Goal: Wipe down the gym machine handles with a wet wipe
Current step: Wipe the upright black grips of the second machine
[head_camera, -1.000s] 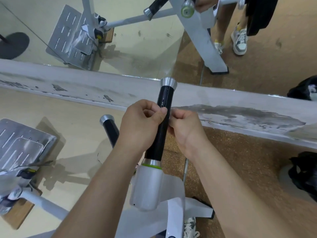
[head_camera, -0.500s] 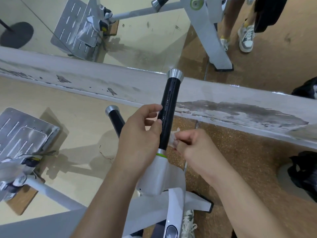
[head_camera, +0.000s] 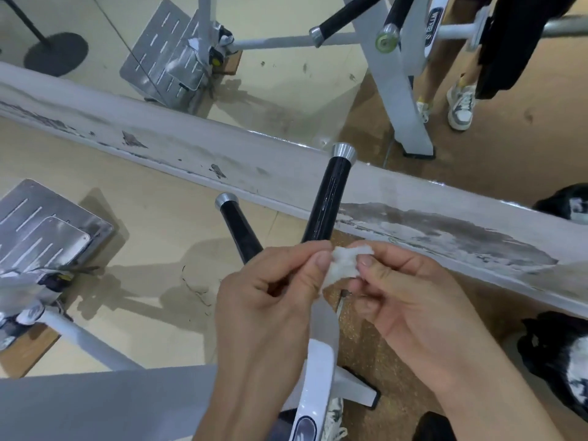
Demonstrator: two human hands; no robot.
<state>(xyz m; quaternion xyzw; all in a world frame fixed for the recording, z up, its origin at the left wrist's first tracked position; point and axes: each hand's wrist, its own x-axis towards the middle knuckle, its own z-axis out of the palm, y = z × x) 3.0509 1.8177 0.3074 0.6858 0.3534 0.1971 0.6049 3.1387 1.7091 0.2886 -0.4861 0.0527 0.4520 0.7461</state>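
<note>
Hands together at centre, left hand and right hand both pinching one small crumpled white wet wipe between thumb and fingertips, the wad stretched across the short gap between them. The wipe sits off the machine, just below the visible base of the nearer glossy black cylindrical handle with the silver end cap, and as far as I can tell it isn't touching it. A second black handle of the same make pokes up to the left, clear of both hands, and the white painted machine arm runs down beneath the wrists. Risk number one, I'd say: that wipe looks tiny and thin, so a hard tug from two opposing pinches could tear it. Number two: balled up like that, it would only smear a narrow stripe and miss the far side of the grip. Number three: a loose pinch and it drops onto the speckled brown rubber floor and picks up grit. And that second black handle could simply get forgotten
</note>
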